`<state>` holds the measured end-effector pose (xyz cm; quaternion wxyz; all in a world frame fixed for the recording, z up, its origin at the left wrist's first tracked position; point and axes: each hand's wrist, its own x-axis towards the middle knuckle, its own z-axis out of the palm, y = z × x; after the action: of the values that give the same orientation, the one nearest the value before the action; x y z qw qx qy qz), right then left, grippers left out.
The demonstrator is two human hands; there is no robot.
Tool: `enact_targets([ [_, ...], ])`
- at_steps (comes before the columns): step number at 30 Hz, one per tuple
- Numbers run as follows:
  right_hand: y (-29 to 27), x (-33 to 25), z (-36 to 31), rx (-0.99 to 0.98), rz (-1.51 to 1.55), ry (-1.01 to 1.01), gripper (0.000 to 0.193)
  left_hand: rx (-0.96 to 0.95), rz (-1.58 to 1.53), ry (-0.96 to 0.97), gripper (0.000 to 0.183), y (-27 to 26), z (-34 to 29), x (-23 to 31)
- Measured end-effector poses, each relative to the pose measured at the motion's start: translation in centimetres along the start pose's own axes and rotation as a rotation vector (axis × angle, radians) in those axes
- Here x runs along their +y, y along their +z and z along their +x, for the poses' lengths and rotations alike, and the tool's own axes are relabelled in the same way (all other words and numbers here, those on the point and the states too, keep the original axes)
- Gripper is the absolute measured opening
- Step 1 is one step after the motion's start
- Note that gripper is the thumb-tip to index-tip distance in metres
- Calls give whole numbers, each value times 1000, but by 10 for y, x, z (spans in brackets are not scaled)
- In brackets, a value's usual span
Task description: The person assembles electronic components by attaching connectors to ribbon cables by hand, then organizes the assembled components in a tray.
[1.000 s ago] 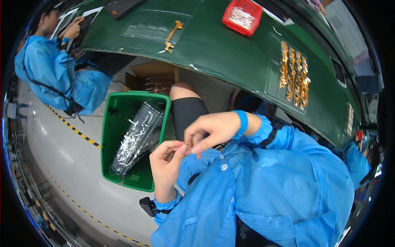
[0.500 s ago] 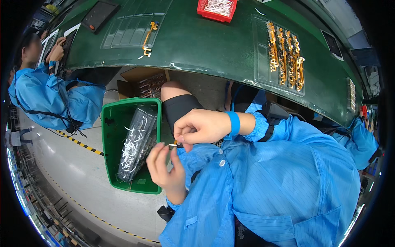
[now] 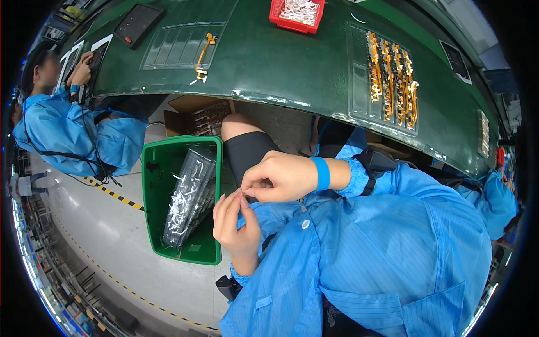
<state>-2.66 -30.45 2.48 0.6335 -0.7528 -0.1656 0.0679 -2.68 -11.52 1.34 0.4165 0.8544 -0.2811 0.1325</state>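
Note:
My right hand [image 3: 281, 177], with a blue wristband [image 3: 322, 173], is bent in a pinch above my lap. Its fingertips meet those of my left hand [image 3: 236, 226], whose thumb and fingers come together from below. Whatever the two pinches hold is small and hidden by the fingertips. Just left of the hands stands a green bin [image 3: 220, 247] with clear plastic trays [image 3: 197, 168] and many white strips [image 3: 181, 205] inside. On the green table, a single orange flex cable [image 3: 203, 53] lies on a clear tray [image 3: 163, 48].
A red box [image 3: 292, 25] of white strips stands at the table's far edge. To the right, a clear tray [image 3: 359, 101] carries rows of orange flex cables [image 3: 390, 78]. A cardboard box [image 3: 174, 121] sits under the table. A co-worker [image 3: 84, 135] works at the left.
My fingertips have closed together, covering a small white and orange piece that showed between my hands earlier. The whole view has shifted slightly.

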Motion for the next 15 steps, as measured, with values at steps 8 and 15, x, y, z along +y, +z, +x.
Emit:
enact_targets([
  [8, -6, 0, -3, -66, 61, 10, 18, -9, -103, -87, 13, -5, 5, 0],
  [15, -7, -2, 0, -143, 376, 230, 19, 357, 595, -249, 14, -55, -23, -86],
])
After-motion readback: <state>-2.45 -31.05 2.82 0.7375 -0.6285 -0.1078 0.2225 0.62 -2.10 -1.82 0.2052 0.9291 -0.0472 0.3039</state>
